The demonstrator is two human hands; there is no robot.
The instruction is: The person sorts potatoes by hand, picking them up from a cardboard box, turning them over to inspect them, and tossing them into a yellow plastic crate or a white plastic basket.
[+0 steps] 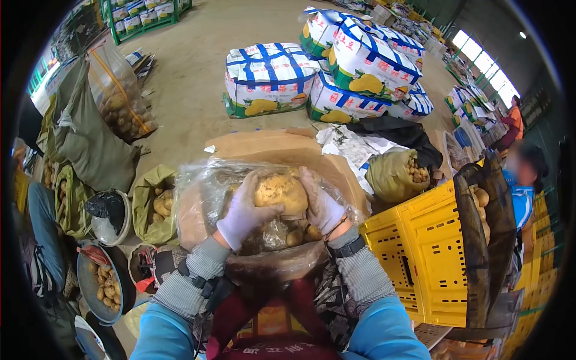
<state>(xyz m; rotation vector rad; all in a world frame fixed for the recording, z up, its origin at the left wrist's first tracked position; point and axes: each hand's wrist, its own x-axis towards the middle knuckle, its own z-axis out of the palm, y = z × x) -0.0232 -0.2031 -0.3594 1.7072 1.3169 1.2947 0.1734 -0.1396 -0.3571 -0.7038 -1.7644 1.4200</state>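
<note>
A large, soil-flecked potato point(283, 195) is held between my two gloved hands above an open cardboard box point(270, 144). My left hand point(247, 209) wraps its left side, with the thumb across the front. Against the right side presses my right hand point(323, 203), its fingers pointing up and partly hidden. Clear plastic film point(195, 192) lines the box and folds over its edges. Below the large potato lie smaller potatoes point(294, 237), partly covered by crumpled plastic; the rest of the contents is hidden.
Yellow crates point(414, 258) stand close on the right, near a person in blue point(521, 201). Potato sacks point(157, 204) and a basin of potatoes point(103, 288) are on the left. A green sack point(387, 177) sits beyond the box. Packed potato bags point(270, 81) stand ahead.
</note>
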